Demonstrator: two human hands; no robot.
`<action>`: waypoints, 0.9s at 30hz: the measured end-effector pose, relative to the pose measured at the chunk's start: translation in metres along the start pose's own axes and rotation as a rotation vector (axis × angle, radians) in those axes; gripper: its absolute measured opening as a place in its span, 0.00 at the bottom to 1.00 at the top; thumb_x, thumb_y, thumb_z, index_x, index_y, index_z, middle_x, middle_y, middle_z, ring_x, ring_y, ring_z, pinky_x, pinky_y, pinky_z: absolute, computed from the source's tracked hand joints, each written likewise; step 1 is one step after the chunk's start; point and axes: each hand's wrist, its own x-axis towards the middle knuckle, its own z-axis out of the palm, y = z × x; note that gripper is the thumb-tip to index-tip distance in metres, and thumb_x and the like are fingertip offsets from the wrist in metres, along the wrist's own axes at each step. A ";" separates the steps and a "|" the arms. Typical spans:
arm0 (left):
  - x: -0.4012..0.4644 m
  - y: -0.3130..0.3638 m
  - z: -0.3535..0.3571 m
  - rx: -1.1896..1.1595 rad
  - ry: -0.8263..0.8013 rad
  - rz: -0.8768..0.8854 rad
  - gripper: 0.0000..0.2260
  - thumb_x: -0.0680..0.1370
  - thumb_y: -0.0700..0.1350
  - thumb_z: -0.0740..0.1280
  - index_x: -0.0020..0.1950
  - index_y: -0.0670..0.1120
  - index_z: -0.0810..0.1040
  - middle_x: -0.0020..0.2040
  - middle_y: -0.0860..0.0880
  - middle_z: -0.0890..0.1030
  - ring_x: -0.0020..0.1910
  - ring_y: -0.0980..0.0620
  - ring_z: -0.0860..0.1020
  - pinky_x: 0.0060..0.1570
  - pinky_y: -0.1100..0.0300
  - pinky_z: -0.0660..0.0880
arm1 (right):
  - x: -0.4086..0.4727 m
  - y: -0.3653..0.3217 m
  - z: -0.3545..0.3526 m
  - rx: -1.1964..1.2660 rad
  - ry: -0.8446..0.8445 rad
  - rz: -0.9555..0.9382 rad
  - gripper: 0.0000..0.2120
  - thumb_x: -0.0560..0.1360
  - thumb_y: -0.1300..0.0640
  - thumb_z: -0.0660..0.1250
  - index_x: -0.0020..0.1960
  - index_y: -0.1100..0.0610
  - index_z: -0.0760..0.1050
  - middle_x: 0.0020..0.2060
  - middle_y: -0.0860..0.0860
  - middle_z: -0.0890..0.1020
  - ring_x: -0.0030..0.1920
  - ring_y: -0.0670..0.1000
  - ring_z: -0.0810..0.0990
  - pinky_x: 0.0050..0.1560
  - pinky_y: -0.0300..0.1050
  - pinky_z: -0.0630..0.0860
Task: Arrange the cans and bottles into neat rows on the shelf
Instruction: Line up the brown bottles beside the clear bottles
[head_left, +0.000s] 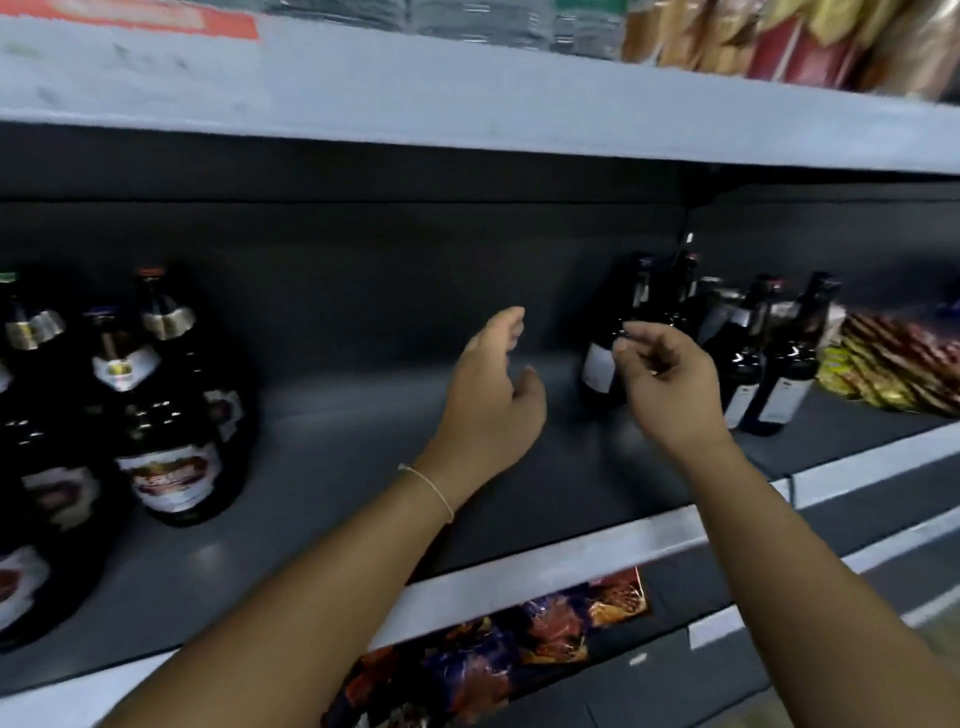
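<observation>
A dark shop shelf (363, 467) runs across the view, its middle bare. Large bottles (171, 415) stand grouped at the left; smaller bottles (769, 374) cluster loosely at the right, beside snack packets (893, 364). The left hand (493, 400) hovers relaxed and empty; the right hand (670, 379), fingers loosely curled, holds nothing just before a small bottle. Most rows seem unfinished, and no cans show

On your left, big dark bottles (171, 415) stand upright on the grey shelf (363, 457), gold foil at their necks and red-brown labels (blurred, unreadable). To your right, slimmer dark bottles (779, 364) with pale labels stand clustered near the back, well apart from the big ones.
</observation>
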 end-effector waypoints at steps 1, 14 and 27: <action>0.008 0.003 0.013 -0.002 -0.008 0.010 0.24 0.78 0.36 0.61 0.75 0.45 0.63 0.70 0.47 0.71 0.69 0.55 0.69 0.70 0.53 0.68 | 0.007 0.006 -0.013 -0.014 0.026 0.007 0.10 0.79 0.64 0.66 0.59 0.62 0.76 0.42 0.50 0.80 0.37 0.34 0.78 0.43 0.27 0.74; 0.049 0.014 0.129 0.070 -0.162 0.012 0.24 0.78 0.37 0.60 0.75 0.45 0.64 0.71 0.46 0.70 0.70 0.52 0.69 0.69 0.52 0.69 | 0.078 0.055 -0.106 -0.339 0.206 0.090 0.26 0.77 0.56 0.69 0.72 0.63 0.67 0.59 0.57 0.79 0.60 0.56 0.77 0.58 0.43 0.70; 0.049 0.003 0.131 0.150 -0.210 -0.058 0.25 0.78 0.38 0.61 0.75 0.46 0.63 0.72 0.47 0.68 0.71 0.52 0.68 0.70 0.53 0.68 | 0.096 0.066 -0.098 -0.363 0.196 0.126 0.25 0.72 0.52 0.76 0.62 0.63 0.72 0.39 0.52 0.76 0.45 0.56 0.78 0.44 0.45 0.70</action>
